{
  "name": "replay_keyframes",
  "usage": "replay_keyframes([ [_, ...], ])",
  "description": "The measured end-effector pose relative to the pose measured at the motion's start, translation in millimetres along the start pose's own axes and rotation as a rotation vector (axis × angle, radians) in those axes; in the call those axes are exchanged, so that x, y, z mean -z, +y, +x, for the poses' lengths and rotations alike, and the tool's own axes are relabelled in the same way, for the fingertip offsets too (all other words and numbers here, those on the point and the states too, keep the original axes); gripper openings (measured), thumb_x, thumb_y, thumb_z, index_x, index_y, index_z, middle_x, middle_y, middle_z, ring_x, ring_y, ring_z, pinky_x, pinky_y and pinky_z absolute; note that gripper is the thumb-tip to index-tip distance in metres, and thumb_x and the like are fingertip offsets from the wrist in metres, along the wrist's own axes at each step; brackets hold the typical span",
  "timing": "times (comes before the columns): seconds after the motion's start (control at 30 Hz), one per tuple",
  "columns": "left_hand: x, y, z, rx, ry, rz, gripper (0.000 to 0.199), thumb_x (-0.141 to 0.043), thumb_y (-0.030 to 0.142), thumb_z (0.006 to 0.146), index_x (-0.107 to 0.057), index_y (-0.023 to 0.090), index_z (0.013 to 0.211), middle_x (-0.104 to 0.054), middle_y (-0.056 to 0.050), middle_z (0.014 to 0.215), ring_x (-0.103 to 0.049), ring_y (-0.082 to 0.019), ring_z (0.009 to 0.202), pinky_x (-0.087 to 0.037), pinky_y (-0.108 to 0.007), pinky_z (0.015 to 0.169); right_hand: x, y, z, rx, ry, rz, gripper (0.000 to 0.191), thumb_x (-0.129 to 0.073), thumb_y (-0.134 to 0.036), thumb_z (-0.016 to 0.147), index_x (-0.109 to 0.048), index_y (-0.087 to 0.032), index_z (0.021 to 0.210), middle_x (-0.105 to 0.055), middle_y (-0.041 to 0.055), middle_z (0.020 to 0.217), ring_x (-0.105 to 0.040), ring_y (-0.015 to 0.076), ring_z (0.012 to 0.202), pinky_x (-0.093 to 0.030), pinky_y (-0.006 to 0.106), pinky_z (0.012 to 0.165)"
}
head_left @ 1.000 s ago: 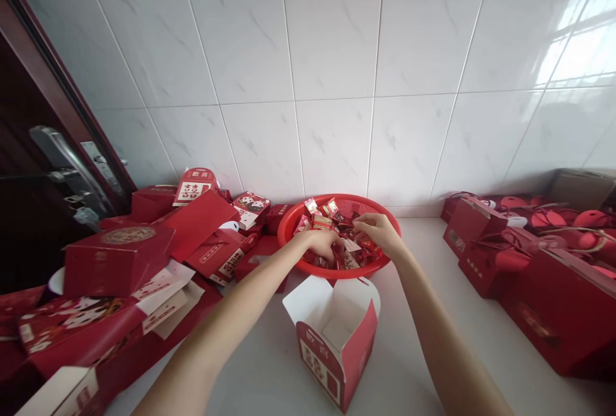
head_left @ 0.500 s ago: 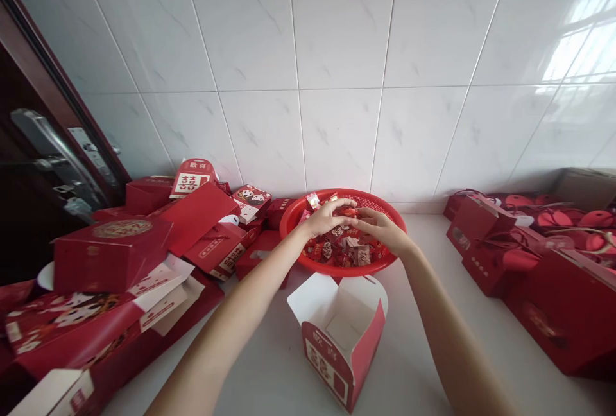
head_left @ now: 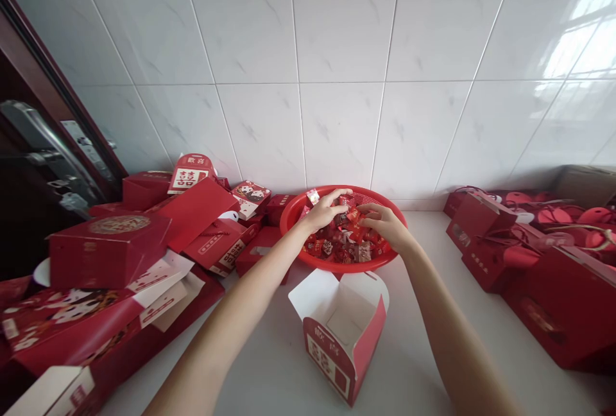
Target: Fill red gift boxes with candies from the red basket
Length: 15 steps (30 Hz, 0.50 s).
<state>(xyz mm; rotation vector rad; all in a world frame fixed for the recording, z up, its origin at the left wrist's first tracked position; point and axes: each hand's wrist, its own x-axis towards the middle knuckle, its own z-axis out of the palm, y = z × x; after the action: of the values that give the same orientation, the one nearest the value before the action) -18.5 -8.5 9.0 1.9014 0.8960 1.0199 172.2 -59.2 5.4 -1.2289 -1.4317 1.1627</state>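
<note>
A round red plastic basket (head_left: 397,246) stands against the wall, holding many wrapped candies (head_left: 353,236). My left hand (head_left: 325,214) reaches into its left side, thumb and fingers bent around a dark red wrapped candy (head_left: 343,201). From the right, my right hand (head_left: 385,225) hovers low over the pile with curved fingers apart, its fingertips close to an orange-red candy (head_left: 355,216). In front of the basket, between my forearms, a red and white gift box (head_left: 332,364) stands upright with its top flaps spread; its visible inside is bare white.
Red gift boxes (head_left: 108,249) are heaped on the left, some tilted or lying flat. More red boxes (head_left: 568,313) with cords stand in rows at the right. White tiled wall (head_left: 337,133) rises behind the basket. A dark door with a metal handle (head_left: 43,140) is at far left.
My hands have moved apart over the candies; before, their fingers nearly met above the basket's middle. The gift box stays where it was. The view has tilted slightly.
</note>
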Motion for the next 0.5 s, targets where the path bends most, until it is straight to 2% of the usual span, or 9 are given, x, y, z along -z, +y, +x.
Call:
replay_keyframes([
  [0.17,0.3,-2,0,0.057,0.044,0.013,0.053,-0.060,0.025,0.085,-0.059,0.024,0.138,-0.056,-0.006,0.149,-0.053,-0.025,0.132,-0.041,-0.040,0.113,1,6,4,0.066,0.057,0.023,0.022,-0.071,-0.026,0.077,-0.071,-0.019,0.098,-0.074,0.0033,0.082,-0.064,0.0140,0.064,-0.053,0.027,0.062],
  [0.3,0.2,-2,0,0.059,0.030,0.009,0.056,-0.060,0.026,0.087,-0.055,0.023,0.142,-0.053,-0.008,0.151,-0.052,-0.026,0.133,-0.042,-0.040,0.112,3,13,8,0.146,0.083,0.021,0.029,-0.075,-0.039,0.075,-0.072,-0.018,0.095,-0.073,0.0047,0.079,-0.066,0.0170,0.069,-0.054,0.029,0.065],
  [0.5,-0.5,1,-1,0.073,0.031,0.056,0.045,-0.057,0.028,0.090,-0.060,0.023,0.134,-0.062,-0.007,0.138,-0.058,-0.023,0.125,-0.044,-0.036,0.109,3,15,10,0.129,0.060,0.047,0.030,-0.076,-0.040,0.073,-0.071,-0.019,0.093,-0.072,0.0037,0.077,-0.065,0.0178,0.070,-0.054,0.031,0.066],
])
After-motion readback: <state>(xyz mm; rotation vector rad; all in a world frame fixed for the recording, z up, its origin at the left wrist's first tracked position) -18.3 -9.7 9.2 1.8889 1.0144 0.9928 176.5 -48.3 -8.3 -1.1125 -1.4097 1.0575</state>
